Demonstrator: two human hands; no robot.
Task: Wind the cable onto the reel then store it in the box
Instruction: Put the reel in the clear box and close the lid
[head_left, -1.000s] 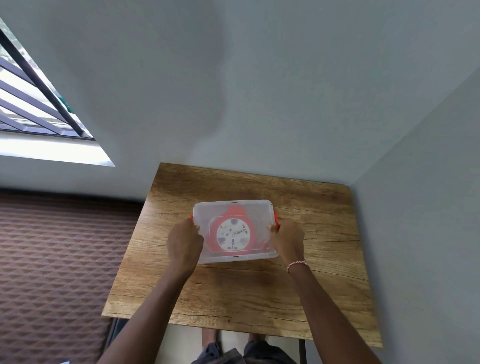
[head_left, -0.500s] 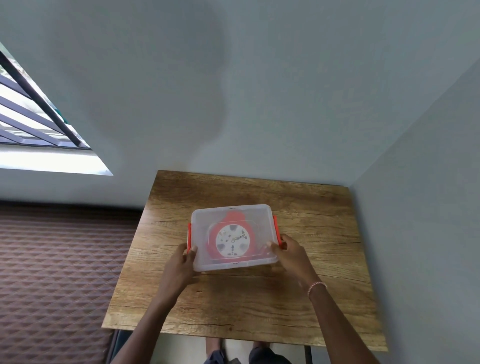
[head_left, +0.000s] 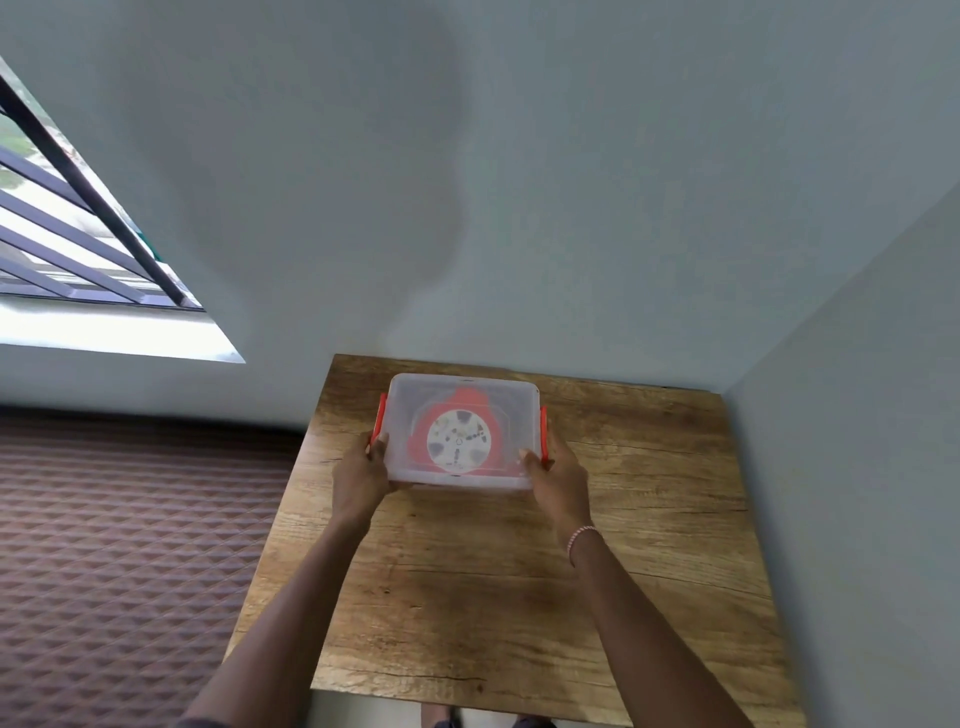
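- Grips the near left corner of the box (head_left: 405, 396) with the left hand (head_left: 363, 475).
- Grips its near right corner with the right hand (head_left: 558, 475).
- Shows the reel (head_left: 460, 441) inside the closed box, far on the table (head_left: 649, 519).

A wooden table (head_left: 649, 545) stands in the corner where a pale grey wall (head_left: 519, 182) meets a side wall (head_left: 872, 415), beside a brown floor covering (head_left: 130, 545) patterned in small diamonds, while a window (head_left: 78, 249) with dark slanting bars admits daylight at far left.
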